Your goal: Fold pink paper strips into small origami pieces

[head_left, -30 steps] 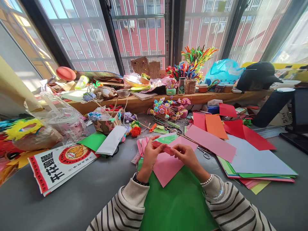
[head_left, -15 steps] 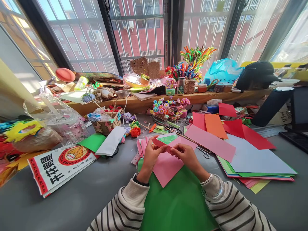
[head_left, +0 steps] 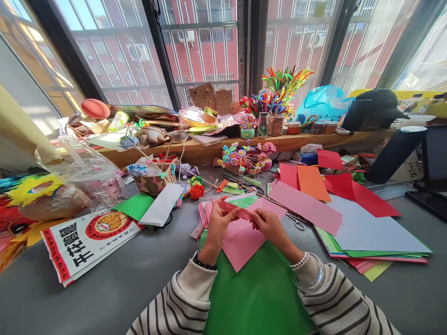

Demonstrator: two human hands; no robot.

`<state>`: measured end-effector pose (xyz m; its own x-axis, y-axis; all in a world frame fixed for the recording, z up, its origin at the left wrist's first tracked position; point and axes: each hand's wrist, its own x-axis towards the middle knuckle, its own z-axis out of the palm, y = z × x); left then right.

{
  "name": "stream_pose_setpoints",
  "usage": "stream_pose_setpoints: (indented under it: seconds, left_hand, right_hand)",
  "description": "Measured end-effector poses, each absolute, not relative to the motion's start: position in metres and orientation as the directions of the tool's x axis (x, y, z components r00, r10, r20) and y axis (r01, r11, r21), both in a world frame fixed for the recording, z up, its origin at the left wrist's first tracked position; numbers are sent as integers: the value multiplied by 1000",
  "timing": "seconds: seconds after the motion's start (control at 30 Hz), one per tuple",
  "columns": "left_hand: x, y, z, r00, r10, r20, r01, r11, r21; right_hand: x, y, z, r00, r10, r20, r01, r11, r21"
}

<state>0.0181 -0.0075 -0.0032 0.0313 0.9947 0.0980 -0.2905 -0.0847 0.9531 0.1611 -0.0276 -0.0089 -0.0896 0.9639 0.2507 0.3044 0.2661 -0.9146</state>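
A folded strip of pink paper (head_left: 236, 208) is stretched between my two hands, above the table. My left hand (head_left: 221, 225) pinches its left part, with the thumb along the near face. At the strip's right end, the thumb and fingers of my right hand (head_left: 266, 224) are closed on it. Beneath the hands, a larger pink sheet (head_left: 242, 246) lies with one corner towards me on a green sheet (head_left: 258, 293). Folded pink pieces (head_left: 206, 211) lie just left of my left hand, partly covered by it.
Scissors (head_left: 298, 224) lie right of my hands, near a long pink sheet (head_left: 305, 204). Stacked coloured paper (head_left: 373, 232) is farther right. A printed paper bag (head_left: 92, 239) lies left. Behind stand a basket (head_left: 155, 181) and crocheted flowers (head_left: 240, 156).
My fingers have shifted slightly along the folded pink strip, and more of its face now shows between them. The sheets on the table have not moved.
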Motion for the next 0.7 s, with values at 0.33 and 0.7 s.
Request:
stream_pose_setpoints:
  seconds: [0.33,0.7]
  left_hand:
    - [20,-11,-1,95,992,80,-295,-49,954]
    - [19,-12,3,175,985,-6,-305,60,951]
  right_hand:
    - [163,-29,-8,-69,941,331,263,337,-904]
    - [163,-31,-5,-3,921,390,329,369,-869]
